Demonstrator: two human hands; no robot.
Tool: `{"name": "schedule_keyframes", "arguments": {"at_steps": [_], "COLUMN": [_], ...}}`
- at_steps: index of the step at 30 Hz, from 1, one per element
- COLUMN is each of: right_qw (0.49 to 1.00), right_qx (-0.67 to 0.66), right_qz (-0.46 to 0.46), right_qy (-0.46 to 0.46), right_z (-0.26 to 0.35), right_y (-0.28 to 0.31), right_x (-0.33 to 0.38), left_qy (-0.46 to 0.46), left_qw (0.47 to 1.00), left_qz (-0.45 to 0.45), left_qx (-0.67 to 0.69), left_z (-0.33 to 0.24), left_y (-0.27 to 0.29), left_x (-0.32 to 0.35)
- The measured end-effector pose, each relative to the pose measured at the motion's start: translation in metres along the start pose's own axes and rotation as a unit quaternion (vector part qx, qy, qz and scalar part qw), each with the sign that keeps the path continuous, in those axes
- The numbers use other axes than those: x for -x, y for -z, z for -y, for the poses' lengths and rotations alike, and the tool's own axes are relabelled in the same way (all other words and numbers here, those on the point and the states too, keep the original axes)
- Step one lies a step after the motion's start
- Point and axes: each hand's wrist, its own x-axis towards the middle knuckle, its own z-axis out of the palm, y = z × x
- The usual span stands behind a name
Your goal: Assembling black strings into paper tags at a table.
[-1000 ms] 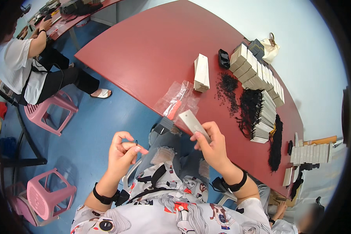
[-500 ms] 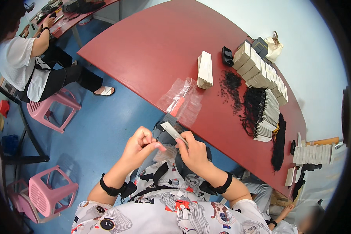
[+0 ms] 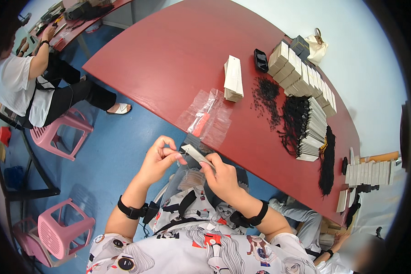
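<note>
Above my lap, just off the table's near edge, my right hand [image 3: 221, 176] is closed round the lower end of a pale, narrow tag [image 3: 195, 153]. Whether it is one tag or a thin bundle, I cannot tell. My left hand [image 3: 159, 160] is beside the tag's upper end, thumb and forefinger pinched on a small dark loop [image 3: 183, 151] at that end. On the table, a stack of similar tags [image 3: 233, 77] lies beyond a clear plastic bag [image 3: 210, 121] with an orange-red patch. Small black loose pieces [image 3: 266, 98] are scattered to the right of it.
Boxes of tags [image 3: 291, 68], a black tray [image 3: 260, 60], a row of tags with black cords [image 3: 311, 130] and a black cord bundle [image 3: 326, 166] cover the red table's [image 3: 164, 55] right side. Pink stools [image 3: 61, 228] stand left. Co-workers sit at far left and lower right.
The tag and both hands have moved slightly up and left in the picture. My left fingers, apart from the tag's end before, now meet it with the dark loop.
</note>
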Motion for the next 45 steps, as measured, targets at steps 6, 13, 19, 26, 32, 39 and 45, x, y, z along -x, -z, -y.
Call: {"name": "schedule_keyframes", "arguments": {"at_steps": [6,13,19,26,32,39,45], "right_qw": [1.000,0.999,1.000,0.994,0.993,0.993,0.991], "right_qx": [-0.007,-0.014,0.014,0.054,0.067,0.061,0.075], "right_qz": [-0.002,-0.030,-0.012,-0.049,-0.050,-0.056,-0.060], "right_qy": [-0.009,0.019,0.017,0.076,0.087,0.087,0.089], "right_z": [-0.007,-0.014,-0.013,-0.015,-0.013,-0.014,-0.015], "right_y": [-0.008,-0.016,-0.016,-0.019,-0.020,-0.020,-0.022], "right_x": [-0.001,-0.003,-0.003,-0.005,-0.006,-0.007,-0.007], "left_qy": [0.007,-0.020,-0.032,-0.051,-0.056,-0.053,-0.035], "left_qw": [0.995,0.989,0.985,0.972,0.960,0.966,0.980], "left_qz": [-0.048,-0.122,-0.135,-0.162,-0.169,-0.175,-0.152], "left_qx": [-0.083,-0.082,-0.103,-0.163,-0.215,-0.184,-0.127], "left_z": [0.012,0.010,0.015,0.015,0.014,0.013,0.016], "left_y": [-0.009,-0.022,-0.024,-0.026,-0.028,-0.030,-0.029], "left_x": [0.008,0.008,0.009,0.011,0.011,0.011,0.011]}}
